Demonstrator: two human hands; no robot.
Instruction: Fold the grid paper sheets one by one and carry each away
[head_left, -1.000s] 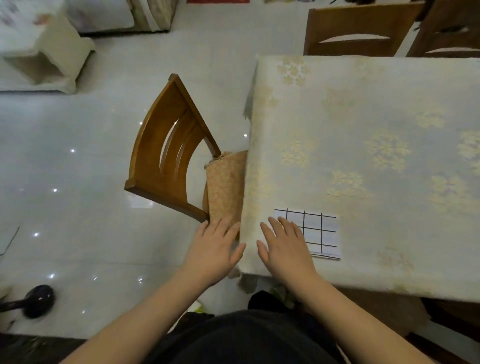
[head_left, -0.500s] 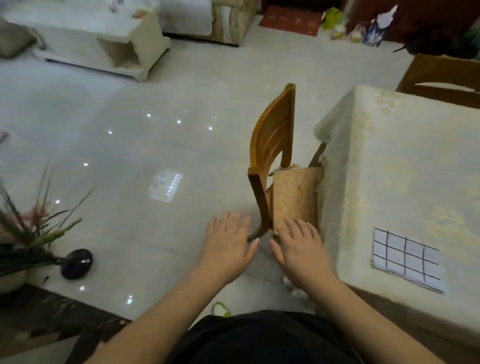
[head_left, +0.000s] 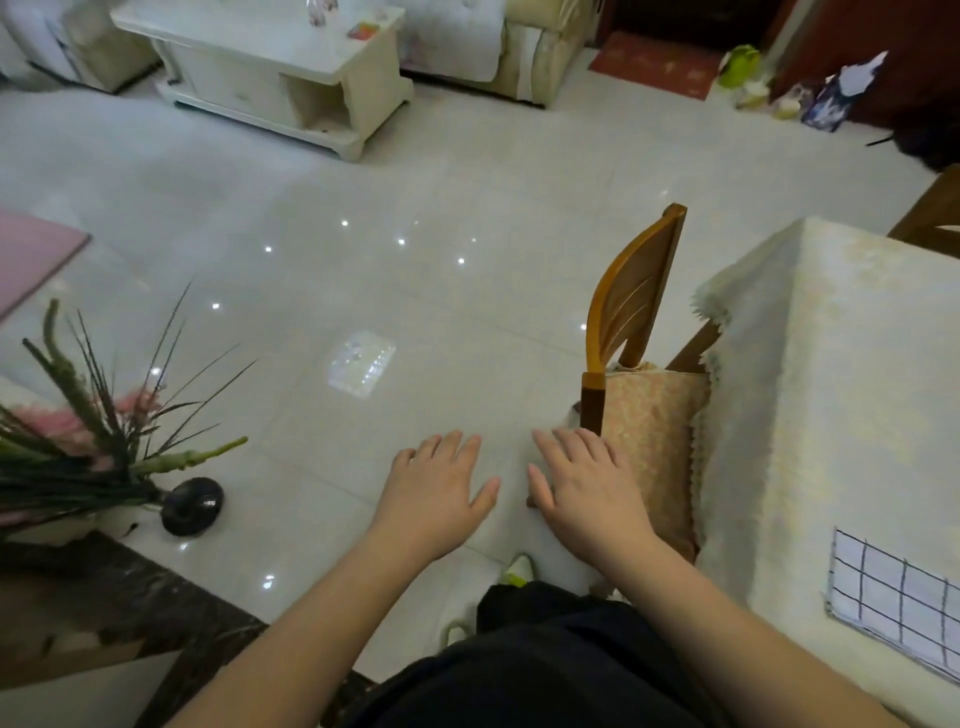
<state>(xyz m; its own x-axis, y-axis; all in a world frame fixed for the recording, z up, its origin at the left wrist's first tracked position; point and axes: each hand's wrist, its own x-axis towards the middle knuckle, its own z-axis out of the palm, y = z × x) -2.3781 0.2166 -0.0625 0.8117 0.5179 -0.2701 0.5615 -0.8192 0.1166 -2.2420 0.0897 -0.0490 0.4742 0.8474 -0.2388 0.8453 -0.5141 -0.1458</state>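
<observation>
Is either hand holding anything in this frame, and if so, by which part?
Nothing is held. The left hand and right hand hover open above the floor, while the grid paper sheet lies untouched on the table.

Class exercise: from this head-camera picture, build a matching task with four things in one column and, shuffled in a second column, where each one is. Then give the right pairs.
Things
1. grid paper sheet
2. wooden chair
3. dark round object
4. left hand

Places
A. on the floor beside the plant
B. held open above the floor tiles, holding nothing
C. lying flat on the tablecloth at the table's near edge
D. pushed in at the table's side, a patterned cloth over its seat

Pairs: 1-C, 2-D, 3-A, 4-B
</observation>
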